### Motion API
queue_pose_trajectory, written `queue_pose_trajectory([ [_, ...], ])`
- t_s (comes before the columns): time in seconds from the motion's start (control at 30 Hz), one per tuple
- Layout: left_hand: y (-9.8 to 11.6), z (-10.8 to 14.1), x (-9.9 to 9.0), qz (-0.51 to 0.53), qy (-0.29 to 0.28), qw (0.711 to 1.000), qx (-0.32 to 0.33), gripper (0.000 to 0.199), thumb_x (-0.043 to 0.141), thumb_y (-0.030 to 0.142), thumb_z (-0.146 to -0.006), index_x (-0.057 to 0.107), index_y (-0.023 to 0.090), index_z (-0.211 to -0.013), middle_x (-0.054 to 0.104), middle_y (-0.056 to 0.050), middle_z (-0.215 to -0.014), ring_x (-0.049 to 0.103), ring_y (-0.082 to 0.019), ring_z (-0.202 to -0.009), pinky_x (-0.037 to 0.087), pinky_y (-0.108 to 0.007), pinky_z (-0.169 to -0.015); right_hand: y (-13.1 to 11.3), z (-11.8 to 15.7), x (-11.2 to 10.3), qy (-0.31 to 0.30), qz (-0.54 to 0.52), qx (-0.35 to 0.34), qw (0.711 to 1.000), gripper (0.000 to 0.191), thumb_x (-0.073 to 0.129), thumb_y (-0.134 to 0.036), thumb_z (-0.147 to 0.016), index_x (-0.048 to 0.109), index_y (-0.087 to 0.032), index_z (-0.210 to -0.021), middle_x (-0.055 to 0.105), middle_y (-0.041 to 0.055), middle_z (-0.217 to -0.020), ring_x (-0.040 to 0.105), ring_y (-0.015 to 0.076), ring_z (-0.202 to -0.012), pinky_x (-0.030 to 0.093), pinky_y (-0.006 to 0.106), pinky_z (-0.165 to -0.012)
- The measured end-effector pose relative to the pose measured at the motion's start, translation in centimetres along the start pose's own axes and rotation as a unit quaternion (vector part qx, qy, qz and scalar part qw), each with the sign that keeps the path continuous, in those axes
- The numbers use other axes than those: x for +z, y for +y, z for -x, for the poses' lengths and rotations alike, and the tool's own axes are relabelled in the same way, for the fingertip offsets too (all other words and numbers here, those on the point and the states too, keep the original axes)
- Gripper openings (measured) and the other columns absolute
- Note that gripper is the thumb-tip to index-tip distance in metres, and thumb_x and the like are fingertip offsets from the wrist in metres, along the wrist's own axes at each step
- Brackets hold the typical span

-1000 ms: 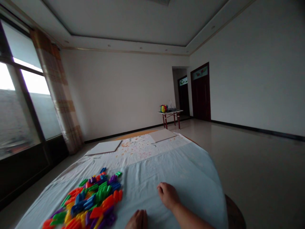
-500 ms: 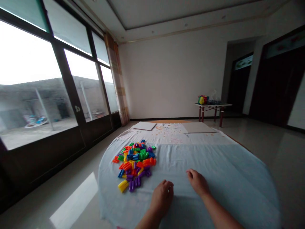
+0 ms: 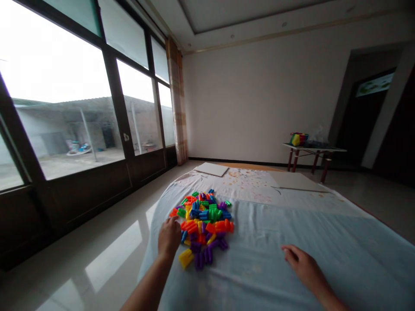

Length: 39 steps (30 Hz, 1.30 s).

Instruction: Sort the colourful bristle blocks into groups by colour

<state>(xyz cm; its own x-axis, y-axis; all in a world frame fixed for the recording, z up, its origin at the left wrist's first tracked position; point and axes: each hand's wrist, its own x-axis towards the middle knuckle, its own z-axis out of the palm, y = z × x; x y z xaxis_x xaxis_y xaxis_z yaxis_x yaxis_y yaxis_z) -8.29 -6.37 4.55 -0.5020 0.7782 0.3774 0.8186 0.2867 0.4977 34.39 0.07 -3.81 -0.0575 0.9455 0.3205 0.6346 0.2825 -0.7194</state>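
A heap of bright plastic building pieces (image 3: 207, 226) in red-orange, yellow, green, blue and purple lies on the cloth-covered table. My left hand (image 3: 169, 236) is at the heap's left edge, close to an orange piece (image 3: 173, 212). Its fingers are partly bent and a little apart, and no piece shows in them; their undersides are hidden. Nearest me in the heap are a yellow piece (image 3: 186, 258) and a purple piece (image 3: 207, 255). Off to the right, my right hand (image 3: 303, 263) is low over the cloth, fingers loosely bent, thumb apart, holding nothing visible.
Two pale flat boards, a left one (image 3: 212, 169) and a right one (image 3: 300, 181), lie at the far end of the tablecloth (image 3: 259, 233). A small side table (image 3: 314, 149) with a colourful bag (image 3: 298, 139) stands by the back wall. Glass doors line the left side.
My left hand has moved left and forward to the heap's left edge. My right hand has shifted right in the picture, and the view has turned left.
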Motion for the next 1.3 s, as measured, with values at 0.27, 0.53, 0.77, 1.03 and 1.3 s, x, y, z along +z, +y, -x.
queue_pose_trajectory([
  [0.27, -5.7, -3.6, 3.6, -0.136, -0.058, 0.987, -0.064, 0.046, 0.029, 0.015, -0.085, 0.047, 0.004, -0.126, 0.049, -0.017, -0.132, 0.043, -0.024, -0.123, 0.028, -0.036, -0.105, -17.0, -5.4, 7.6, -0.124, -0.025, -0.227, 0.966, 0.026, 0.043, -0.025, -0.085, 0.066, -0.019, -0.093, 0.067, 0.0069, -0.092, 0.061, 0.0188, -0.090, 0.046, 0.030, -0.084],
  [0.53, -6.2, -3.0, 5.0, -0.257, -0.061, 0.962, -0.075, 0.052, 0.026, 0.032, -0.088, 0.041, 0.014, -0.134, 0.039, -0.012, -0.142, 0.030, -0.027, -0.132, 0.016, -0.044, -0.110, -29.5, -10.9, 23.0, -0.230, 0.105, -0.363, 0.897, 0.032, 0.056, -0.035, -0.079, 0.063, -0.018, -0.106, 0.062, 0.0095, -0.113, 0.050, 0.0245, -0.111, 0.036, 0.041, -0.097],
  [0.77, -6.1, -3.1, 4.5, -0.302, -0.089, 0.946, -0.076, 0.053, 0.022, 0.032, -0.088, 0.041, 0.017, -0.135, 0.038, -0.010, -0.143, 0.028, -0.026, -0.133, 0.018, -0.043, -0.109, -32.1, -13.4, 29.5, -0.356, 0.243, -0.292, 0.854, 0.058, 0.053, -0.052, -0.074, 0.054, -0.018, -0.121, 0.047, 0.0167, -0.134, 0.033, 0.0333, -0.129, 0.022, 0.059, -0.102],
  [1.03, -5.7, -3.6, 4.6, -0.300, -0.093, 0.944, -0.098, 0.054, 0.024, 0.039, -0.087, 0.040, 0.020, -0.136, 0.035, -0.008, -0.145, 0.024, -0.026, -0.135, 0.016, -0.041, -0.110, -27.8, -14.0, 24.2, -0.367, 0.337, -0.279, 0.821, 0.054, 0.057, -0.056, -0.069, 0.063, -0.022, -0.110, 0.057, 0.0158, -0.121, 0.040, 0.0365, -0.122, 0.016, 0.063, -0.101],
  [1.3, -5.5, -3.9, 4.6, -0.291, -0.094, 0.946, -0.103, 0.055, 0.022, 0.040, -0.087, 0.039, 0.021, -0.136, 0.034, -0.008, -0.145, 0.024, -0.025, -0.135, 0.016, -0.041, -0.110, -20.2, -14.9, 13.9, -0.373, 0.417, -0.222, 0.799, 0.044, 0.062, -0.045, -0.066, 0.068, -0.023, -0.104, 0.062, 0.0142, -0.112, 0.046, 0.0354, -0.115, 0.022, 0.058, -0.099],
])
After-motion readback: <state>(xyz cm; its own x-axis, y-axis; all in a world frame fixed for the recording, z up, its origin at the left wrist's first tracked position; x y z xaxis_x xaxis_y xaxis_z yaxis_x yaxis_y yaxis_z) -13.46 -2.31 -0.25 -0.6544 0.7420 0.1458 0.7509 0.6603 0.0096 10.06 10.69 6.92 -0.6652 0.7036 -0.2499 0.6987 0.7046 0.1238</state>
